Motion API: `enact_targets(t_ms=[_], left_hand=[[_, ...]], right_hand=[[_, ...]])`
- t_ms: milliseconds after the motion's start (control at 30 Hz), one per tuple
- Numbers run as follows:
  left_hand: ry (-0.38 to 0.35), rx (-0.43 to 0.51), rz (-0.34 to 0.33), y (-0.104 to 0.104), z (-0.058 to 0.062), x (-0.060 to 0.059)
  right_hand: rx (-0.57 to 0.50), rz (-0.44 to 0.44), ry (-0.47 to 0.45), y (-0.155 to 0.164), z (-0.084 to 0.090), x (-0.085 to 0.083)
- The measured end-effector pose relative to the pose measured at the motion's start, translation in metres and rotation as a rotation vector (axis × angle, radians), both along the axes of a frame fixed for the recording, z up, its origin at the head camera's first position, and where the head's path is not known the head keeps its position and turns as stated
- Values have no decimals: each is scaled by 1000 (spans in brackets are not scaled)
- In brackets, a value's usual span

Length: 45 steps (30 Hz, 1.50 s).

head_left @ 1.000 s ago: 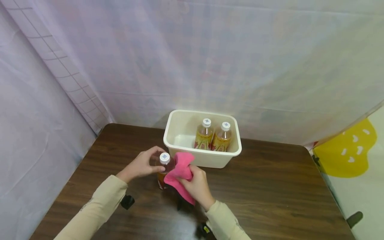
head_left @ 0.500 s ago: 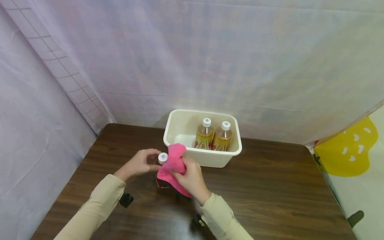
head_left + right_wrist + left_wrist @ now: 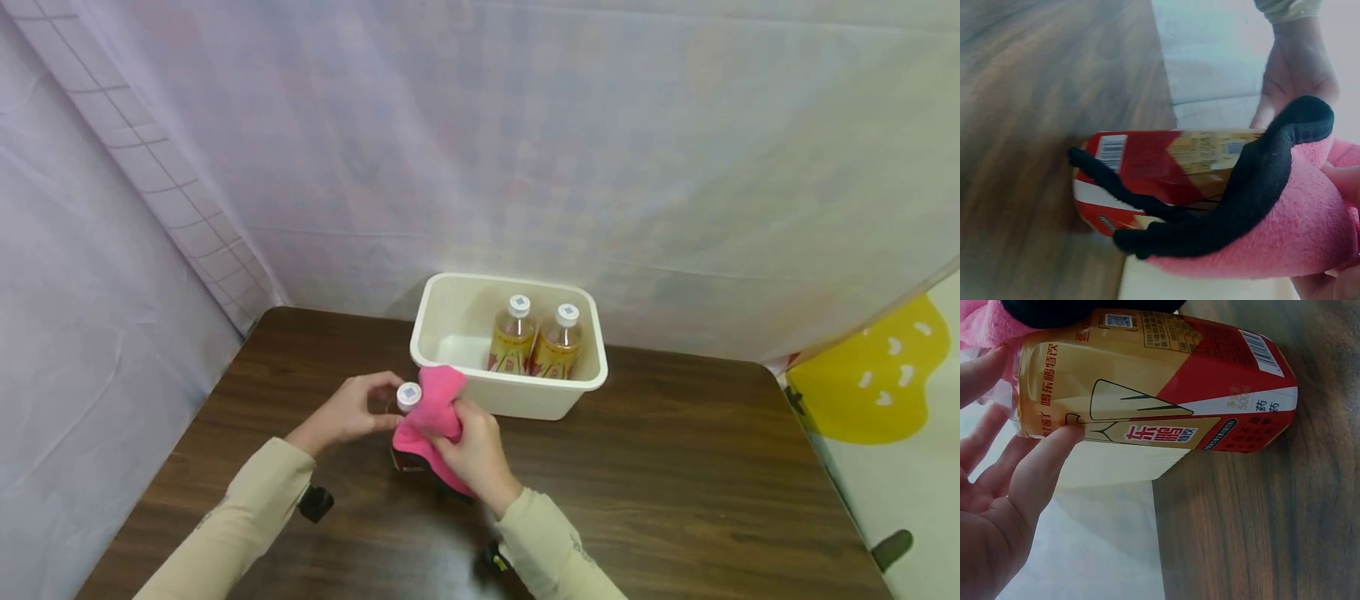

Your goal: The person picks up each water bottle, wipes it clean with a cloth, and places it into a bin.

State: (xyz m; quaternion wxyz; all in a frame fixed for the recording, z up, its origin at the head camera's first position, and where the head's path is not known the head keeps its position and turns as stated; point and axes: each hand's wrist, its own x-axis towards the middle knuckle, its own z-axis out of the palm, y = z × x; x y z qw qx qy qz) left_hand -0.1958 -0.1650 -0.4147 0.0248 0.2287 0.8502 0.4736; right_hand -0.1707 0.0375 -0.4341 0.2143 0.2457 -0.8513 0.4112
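Observation:
A bottle (image 3: 1147, 381) with a white cap and a red-and-gold label stands upright on the table, in front of the white bin. My left hand (image 3: 349, 415) holds it near the top, thumb and fingers curved around its upper part. In my right hand (image 3: 482, 454) is a pink cloth (image 3: 433, 412) with a black edge, gathered between thumb and fingers. The cloth lies against the bottle's right side and hides much of it in the head view. In the right wrist view, the black edging (image 3: 1241, 206) hangs across the label.
A white plastic bin (image 3: 517, 396) stands at the table's back edge, with two more such bottles (image 3: 512, 342) in its right half. The brown wooden table (image 3: 675, 467) extends to both sides. White curtains (image 3: 525, 150) hang behind it.
My right hand has brought the cloth left and slightly up, further over the bottle, then shifted little in the last half second. My left hand keeps its hold near the bottle's top.

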Motion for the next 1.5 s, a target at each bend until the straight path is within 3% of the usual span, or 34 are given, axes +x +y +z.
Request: enact_targets(t_ms=[367, 500, 667, 900, 1067, 1200, 1367, 1500], left_hand=[[-22, 7, 31, 3, -1, 3], [-39, 10, 32, 3, -1, 1], [-4, 0, 38, 1, 0, 1], [-18, 5, 29, 2, -1, 1], [-31, 2, 21, 2, -1, 1], [-41, 14, 15, 1, -2, 1], [-37, 26, 11, 1, -2, 0], [-40, 23, 20, 1, -3, 0]], right_hand=[[-1, -32, -35, 4, -27, 3], [25, -52, -129, 4, -42, 3], [66, -42, -276, 5, -58, 1], [72, -45, -300, 8, -66, 0], [16, -23, -176, 9, -60, 1], [-19, 11, -75, 8, -41, 0], [3, 41, -31, 5, -6, -2], [48, 57, -39, 0, 10, -5]])
